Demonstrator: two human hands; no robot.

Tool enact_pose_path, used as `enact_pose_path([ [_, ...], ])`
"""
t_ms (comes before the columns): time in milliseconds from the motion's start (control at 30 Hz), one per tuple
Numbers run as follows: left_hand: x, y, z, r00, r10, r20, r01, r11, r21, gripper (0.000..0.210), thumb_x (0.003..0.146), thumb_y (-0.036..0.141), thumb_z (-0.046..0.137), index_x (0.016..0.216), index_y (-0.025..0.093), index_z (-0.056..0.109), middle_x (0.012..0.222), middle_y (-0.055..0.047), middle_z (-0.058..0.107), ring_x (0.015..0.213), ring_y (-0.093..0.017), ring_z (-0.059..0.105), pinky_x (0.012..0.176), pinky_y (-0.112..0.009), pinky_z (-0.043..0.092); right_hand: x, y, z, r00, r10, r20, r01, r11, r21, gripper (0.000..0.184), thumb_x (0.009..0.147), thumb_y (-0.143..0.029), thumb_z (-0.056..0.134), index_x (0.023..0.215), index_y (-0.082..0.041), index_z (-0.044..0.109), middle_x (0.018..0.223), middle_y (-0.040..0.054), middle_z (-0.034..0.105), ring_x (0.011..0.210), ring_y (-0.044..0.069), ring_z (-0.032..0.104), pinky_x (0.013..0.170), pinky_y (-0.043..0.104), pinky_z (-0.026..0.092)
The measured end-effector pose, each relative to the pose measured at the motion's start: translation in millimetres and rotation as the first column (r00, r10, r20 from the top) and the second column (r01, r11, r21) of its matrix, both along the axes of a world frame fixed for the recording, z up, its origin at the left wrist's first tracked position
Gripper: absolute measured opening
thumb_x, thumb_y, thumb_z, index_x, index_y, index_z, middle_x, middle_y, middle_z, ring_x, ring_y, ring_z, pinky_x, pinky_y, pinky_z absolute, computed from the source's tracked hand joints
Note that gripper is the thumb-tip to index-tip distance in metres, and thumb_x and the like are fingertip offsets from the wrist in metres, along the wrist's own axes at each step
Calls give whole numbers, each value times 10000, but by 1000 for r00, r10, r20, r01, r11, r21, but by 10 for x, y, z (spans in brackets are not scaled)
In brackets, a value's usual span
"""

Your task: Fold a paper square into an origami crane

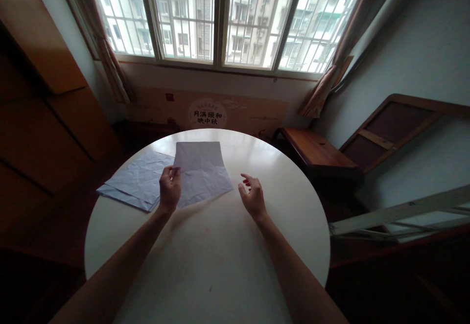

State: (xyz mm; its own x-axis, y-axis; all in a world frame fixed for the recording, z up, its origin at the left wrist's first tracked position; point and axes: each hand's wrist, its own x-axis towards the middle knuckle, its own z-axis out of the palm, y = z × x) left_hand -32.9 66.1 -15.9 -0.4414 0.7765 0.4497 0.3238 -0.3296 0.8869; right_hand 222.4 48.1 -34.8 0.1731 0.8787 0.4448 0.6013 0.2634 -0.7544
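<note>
My left hand (171,187) pinches the left edge of a creased sheet of paper (203,170), which is raised a little and tilted over the table. To the right of the sheet, my right hand (252,194) hovers with its fingers apart and slightly curled, holding nothing. A stack of crumpled papers (132,179) lies on the left side of the round white table (220,265), its left corner reaching past the rim. The sheet and my left hand cover part of that stack.
Beyond the table, a printed banner (238,111) runs along the wall under a barred window (220,20). A wooden bench (316,148) stands at the back right, near a leaning wooden frame (396,123). Wooden cabinets (44,118) line the left.
</note>
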Motion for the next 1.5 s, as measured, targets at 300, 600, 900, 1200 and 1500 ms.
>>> enact_pose_path([
  [300,214,-360,158,688,-240,-685,528,813,246,200,914,140,472,1054,223,588,1207,-85,576,1153,-190,545,941,-386,472,81,10,107,948,-236,-212,271,950,156,399,853,-402,453,1158,-172,568,1006,100,518,934,224,516,797,400,449],
  [600,371,-440,26,198,-639,-744,744,592,-310,261,848,336,616,1092,246,641,1149,-66,646,1092,-217,584,955,-386,448,78,-39,196,996,-40,-77,52,985,164,236,856,-312,470,895,-170,655,952,88,565,892,201,555,739,343,495],
  [900,314,-382,-16,245,-669,-702,691,628,-357,262,909,223,504,1126,259,647,1120,-60,657,1021,-196,605,924,-356,449,-87,-102,0,854,434,286,-418,901,-119,209,823,-222,591,1008,-199,684,1032,87,599,1009,203,567,928,376,448],
  [1200,-144,-121,-9,540,-452,-710,319,891,-324,262,854,258,518,1050,212,685,1096,-91,667,1024,-245,613,929,-371,449,-73,-101,-39,856,358,373,-304,932,-197,257,814,-231,608,1059,-192,677,1139,115,575,1109,236,512,978,406,399],
  [1500,-162,-114,48,692,-416,-590,87,859,-504,269,773,338,576,985,215,686,852,-43,704,737,-196,645,620,-258,441,-71,-126,-49,848,305,433,-207,943,-259,360,826,-278,585,1182,-229,620,1296,125,511,1226,270,450,1010,452,346],
])
